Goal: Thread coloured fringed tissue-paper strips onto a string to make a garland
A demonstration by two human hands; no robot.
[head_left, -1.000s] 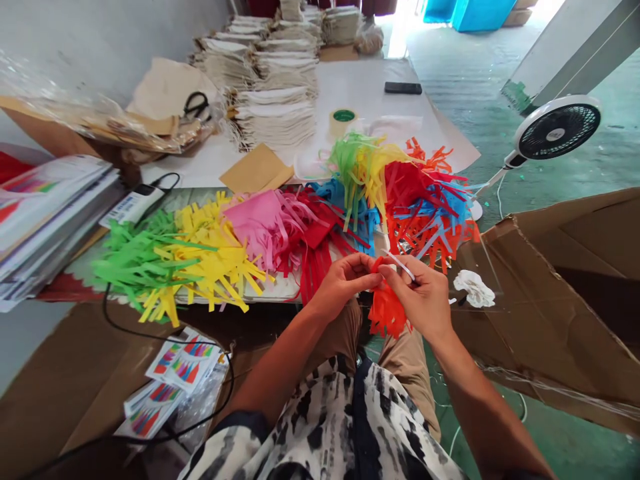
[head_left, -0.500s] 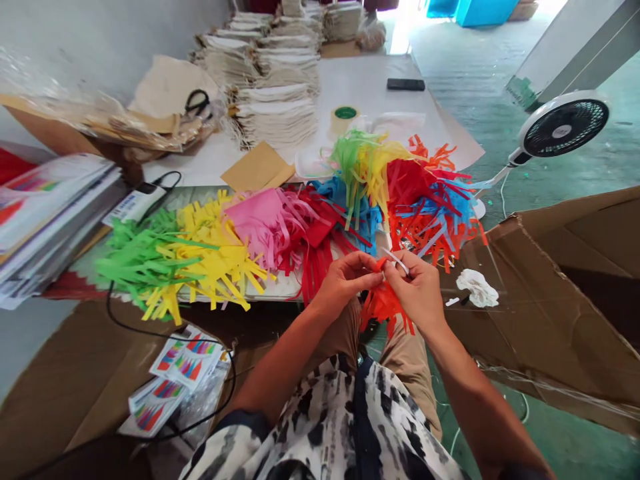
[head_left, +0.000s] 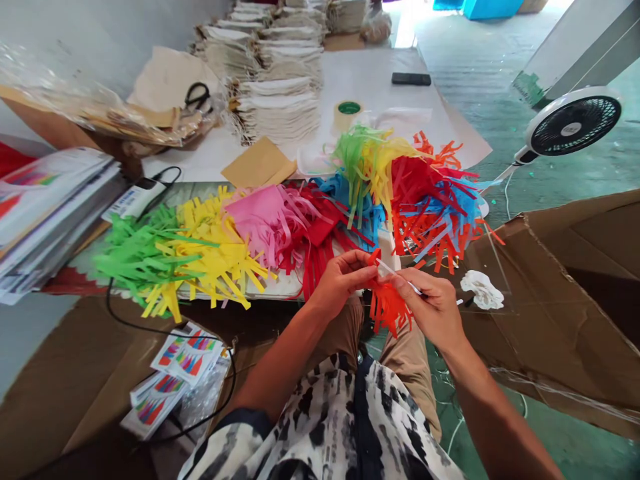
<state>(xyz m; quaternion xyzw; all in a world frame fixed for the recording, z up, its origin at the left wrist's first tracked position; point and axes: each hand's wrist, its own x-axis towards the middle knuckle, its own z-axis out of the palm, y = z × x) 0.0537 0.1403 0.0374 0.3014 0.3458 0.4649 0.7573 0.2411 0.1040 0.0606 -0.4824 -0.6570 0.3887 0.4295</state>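
Note:
My left hand (head_left: pixel 344 279) pinches the top of an orange-red paper tassel (head_left: pixel 389 308), whose fringe hangs down over my lap. Closed around a thin white stick (head_left: pixel 386 268) with a dark end is my right hand (head_left: pixel 434 305). The stick's far tip lies against the tassel's top, by my left fingertips. Behind my hands a string of fringed tassels lies across the table: green (head_left: pixel 145 250), yellow (head_left: pixel 210 257), pink (head_left: pixel 270 223), red (head_left: pixel 320 227) and blue (head_left: pixel 367 223). More tassels in red (head_left: pixel 413 183) and other colours are heaped at its right end.
A small fan (head_left: pixel 575 127) stands at the right, near a cardboard box (head_left: pixel 565 287) with crumpled white tissue (head_left: pixel 483 290). Tape (head_left: pixel 347 115), a black phone-like object (head_left: pixel 411 79) and stacked pale bundles (head_left: pixel 280 107) sit farther back. Printed cards (head_left: pixel 187 353) lie lower left.
My right hand has moved right and slightly down, drawing a little away from my left hand. More of the white stick shows now. My left hand keeps its pinch on the tassel.

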